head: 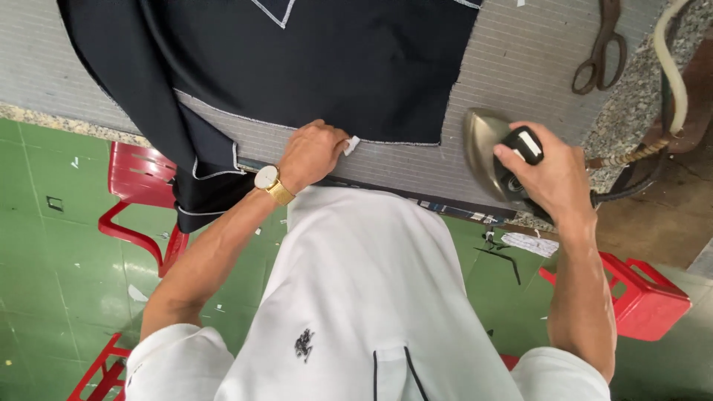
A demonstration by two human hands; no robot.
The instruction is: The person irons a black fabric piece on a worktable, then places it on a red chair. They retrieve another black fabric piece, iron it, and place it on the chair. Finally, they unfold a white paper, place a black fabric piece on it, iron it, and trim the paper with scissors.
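The left hand (316, 152) is resting on the near edge of the dark cloth (327, 67), its grip curled nearly closed and pinching a small white scrap (352, 145) between thumb and fingers; the scrap is sitting right at the cloth's stitched hem. A gold watch (269, 180) is sitting on the left wrist. The right hand (553, 174) is wrapping its grip fully around the black handle of the iron (486, 148), with the thumb lying across the top of the handle. The iron is standing tilted on the worktop (512, 67), just beside the right edge of the cloth and not touching it; its metal soleplate is facing toward the cloth. The cloth is lying spread over the grey, ribbed worktop, with white stitching along its edges, and its left portion is hanging over the near edge toward the green floor (44, 245). A corded hose (672, 74) is running from behind the iron toward the upper right. Scissors (601, 48) are lying on the worktop at the far right, well apart from both hands. Red stools (141, 182) are standing on the floor to the left and to the right below the worktop. The person is wearing a white shirt (356, 297).
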